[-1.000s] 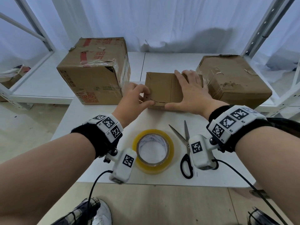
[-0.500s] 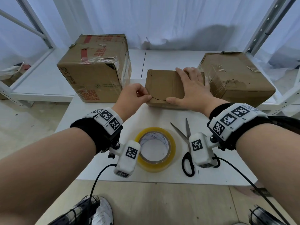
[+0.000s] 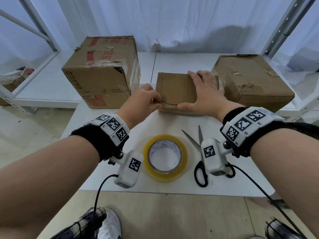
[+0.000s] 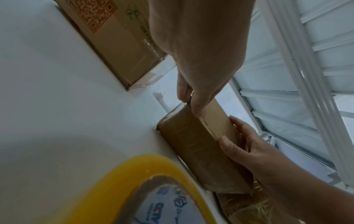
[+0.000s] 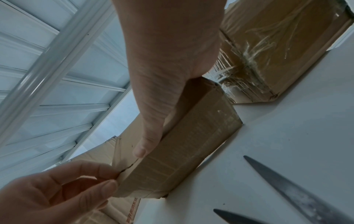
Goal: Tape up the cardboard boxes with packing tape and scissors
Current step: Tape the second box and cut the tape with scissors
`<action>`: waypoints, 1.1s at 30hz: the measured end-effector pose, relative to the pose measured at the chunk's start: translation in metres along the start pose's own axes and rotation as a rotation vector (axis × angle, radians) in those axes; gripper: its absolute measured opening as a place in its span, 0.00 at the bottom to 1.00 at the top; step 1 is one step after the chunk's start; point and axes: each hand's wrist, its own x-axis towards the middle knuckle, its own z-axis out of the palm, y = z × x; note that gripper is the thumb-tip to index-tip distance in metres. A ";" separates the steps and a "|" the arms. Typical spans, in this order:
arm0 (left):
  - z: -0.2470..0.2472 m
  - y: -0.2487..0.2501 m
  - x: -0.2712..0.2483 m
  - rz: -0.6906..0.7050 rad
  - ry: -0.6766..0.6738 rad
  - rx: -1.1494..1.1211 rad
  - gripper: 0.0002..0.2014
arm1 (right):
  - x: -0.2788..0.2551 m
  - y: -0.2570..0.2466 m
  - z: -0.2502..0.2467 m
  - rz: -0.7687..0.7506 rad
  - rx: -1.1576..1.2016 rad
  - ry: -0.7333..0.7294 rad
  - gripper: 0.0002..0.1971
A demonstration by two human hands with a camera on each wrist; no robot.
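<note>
White worktop [image 3: 131,185] carries three cardboard boxes: a tall box [image 3: 101,73] far left, a wide box [image 3: 250,81] far right, and a small flat box [image 3: 174,90] between them. The right hand [image 3: 205,94] lies flat on the small box, fingers spread. The left hand [image 3: 145,100] pinches its near-left flap edge. Yellow packing tape [image 3: 165,157] and scissors [image 3: 198,149], blades apart, lie nearer.
</note>
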 end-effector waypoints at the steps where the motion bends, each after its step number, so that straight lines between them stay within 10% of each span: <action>1: -0.001 0.001 0.001 0.000 -0.006 0.012 0.10 | 0.000 0.000 0.000 -0.002 -0.001 -0.001 0.56; 9: -0.002 0.004 0.015 -0.130 -0.073 -0.005 0.09 | -0.001 -0.011 0.008 0.080 -0.077 0.026 0.56; 15: 0.005 -0.004 0.012 -0.435 0.029 -0.542 0.19 | 0.001 -0.013 0.007 0.093 -0.036 0.038 0.54; 33: 0.015 -0.005 0.009 -0.422 0.098 -0.710 0.12 | -0.021 0.008 0.010 0.348 0.641 0.211 0.64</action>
